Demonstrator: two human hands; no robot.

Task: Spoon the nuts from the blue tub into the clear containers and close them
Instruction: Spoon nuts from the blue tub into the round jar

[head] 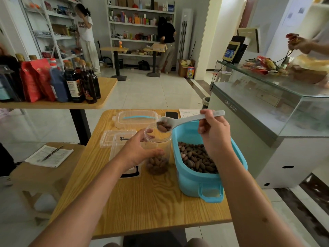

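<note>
Gripping clear jar (157,150) in left hand (138,151); right hand (212,134) pinching nut-laden spoon (179,121) above it

One blue tub (195,182), one clear jar (157,139), one spoon (178,121), two lids (137,118) beyond the fingers.
</note>
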